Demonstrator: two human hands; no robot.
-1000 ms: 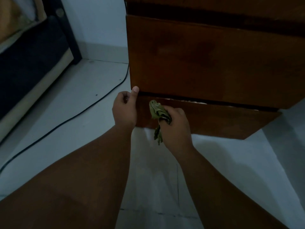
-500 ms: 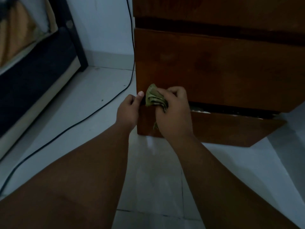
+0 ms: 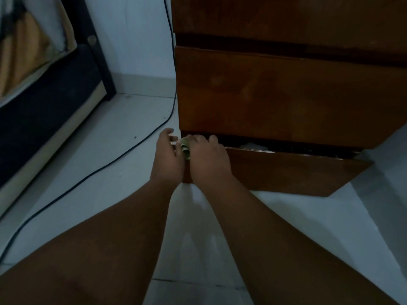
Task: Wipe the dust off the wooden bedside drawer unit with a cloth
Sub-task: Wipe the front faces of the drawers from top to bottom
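The wooden drawer unit (image 3: 275,95) fills the upper right, dark brown. Its bottom drawer (image 3: 286,172) is pulled out a little, with pale things dimly visible inside the gap. My right hand (image 3: 209,159) presses a crumpled green cloth (image 3: 185,148) on the drawer's top edge at its left corner; only a small part of the cloth shows between my hands. My left hand (image 3: 168,157) lies against the drawer's left corner with its fingers spread, holding nothing that I can see.
A black cable (image 3: 110,164) runs down the wall beside the unit and across the white tiled floor (image 3: 110,194) to the lower left. A bed with a dark frame (image 3: 44,111) stands at the left.
My right hand has moved the cloth from the drawer's front up onto its top edge at the left corner. My left hand's fingers have spread. The view has shifted.
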